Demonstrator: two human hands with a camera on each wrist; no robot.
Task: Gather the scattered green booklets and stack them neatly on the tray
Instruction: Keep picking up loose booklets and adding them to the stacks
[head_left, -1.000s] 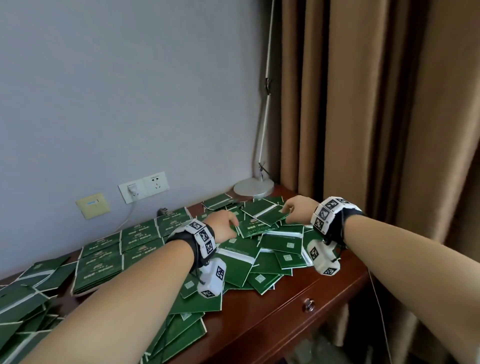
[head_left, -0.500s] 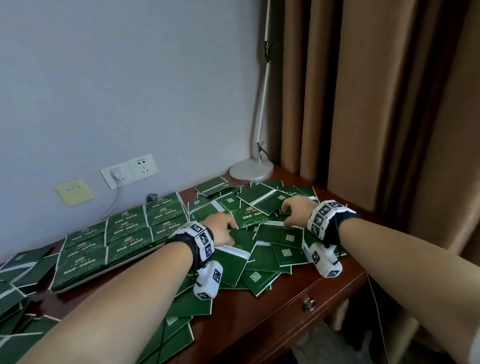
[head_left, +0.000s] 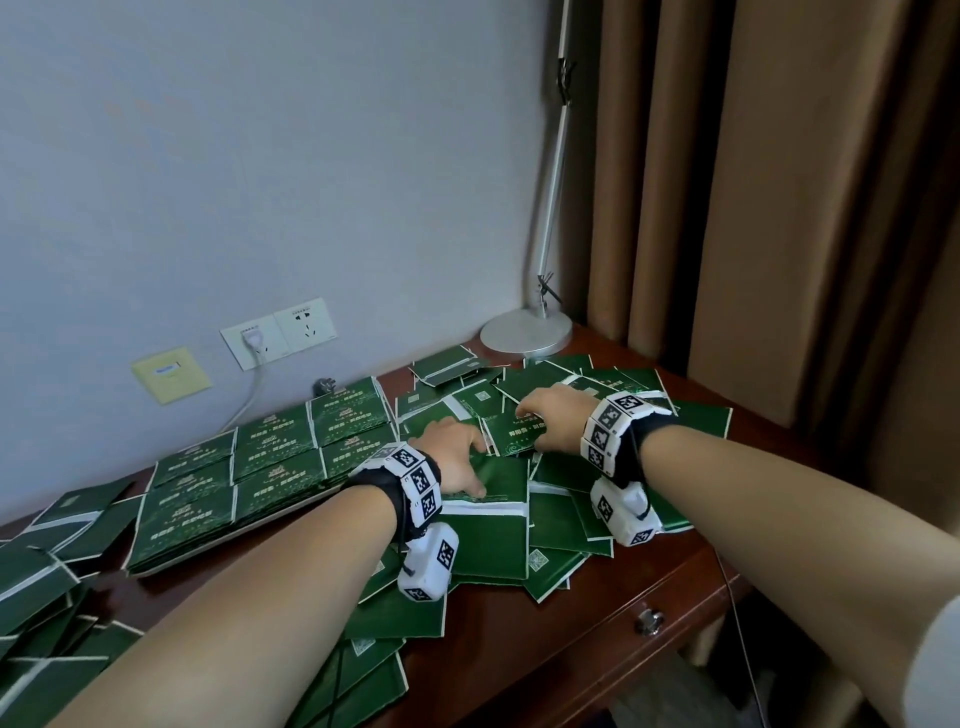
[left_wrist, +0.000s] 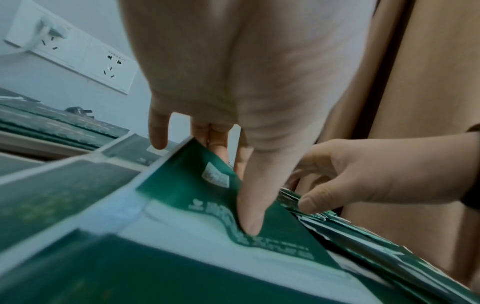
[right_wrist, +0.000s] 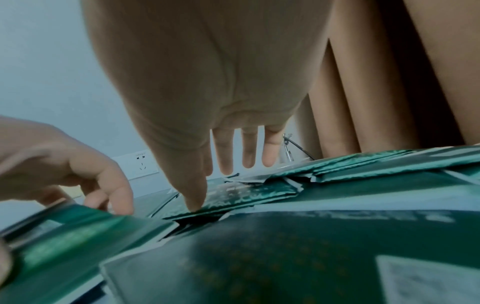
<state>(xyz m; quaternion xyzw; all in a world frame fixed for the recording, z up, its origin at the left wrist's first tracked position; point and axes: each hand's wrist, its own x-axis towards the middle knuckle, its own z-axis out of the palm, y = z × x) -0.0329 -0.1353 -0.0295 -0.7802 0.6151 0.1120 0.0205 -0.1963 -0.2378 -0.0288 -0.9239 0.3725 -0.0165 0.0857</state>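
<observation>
Green booklets (head_left: 566, 519) lie scattered over the brown desk (head_left: 613, 587), and more spread to the left (head_left: 36, 582). Neat stacks (head_left: 270, 467) fill the white tray (head_left: 218, 551) at the back left. My left hand (head_left: 457, 462) (left_wrist: 232, 185) pinches one booklet (left_wrist: 187, 185): its thumb presses on top and its fingers sit behind the lifted edge. Just to the right, my right hand (head_left: 545, 421) (right_wrist: 215, 187) holds a gold-printed booklet (head_left: 511, 439) (right_wrist: 233, 193), thumb on the near edge and fingers curled over the far edge.
A silver lamp base (head_left: 524, 332) stands in the back right corner beside brown curtains (head_left: 779, 208). Wall sockets (head_left: 280, 332) with a white plug sit above the tray, and a black plug (head_left: 324, 387) lies behind it. The desk's front edge carries a drawer knob (head_left: 649, 621).
Both hands have drawn back toward me across the pile and come closer together. The left hand has lifted a booklet's edge. The view has tilted down.
</observation>
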